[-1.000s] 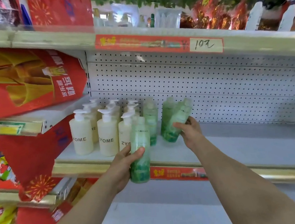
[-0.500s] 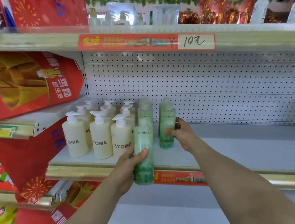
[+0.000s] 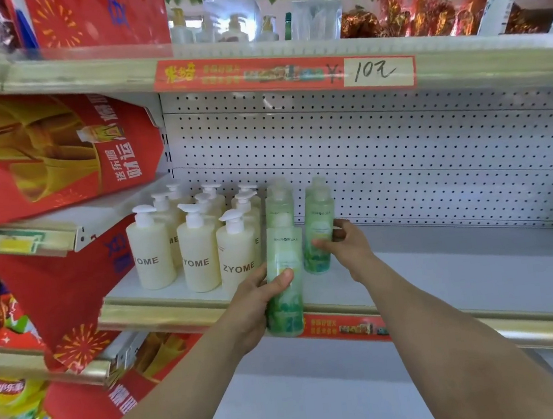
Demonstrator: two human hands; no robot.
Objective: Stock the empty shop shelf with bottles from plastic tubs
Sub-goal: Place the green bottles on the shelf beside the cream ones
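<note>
Blocking part of the view, the green bottle [image 3: 284,277] in the left hand [image 3: 249,303] hides the lower half of a second green bottle [image 3: 279,198] standing behind it, just right of the cream pump bottles [image 3: 199,252]; the rear rows of those pump bottles show only their tops. Blur smears the shiny red packets [image 3: 418,17] high above the pump bottles and the small print on the red price strip [image 3: 245,73]. The left hand wraps the front bottle low down, thumb across its face, fingers out of sight behind it; that bottle is upright before the shelf [image 3: 447,269] edge, just right of the pump bottles, its base below the gold lip. The right hand [image 3: 350,247] curls round a third green bottle [image 3: 318,228], upright on the shelf further right of the pump bottles.
</note>
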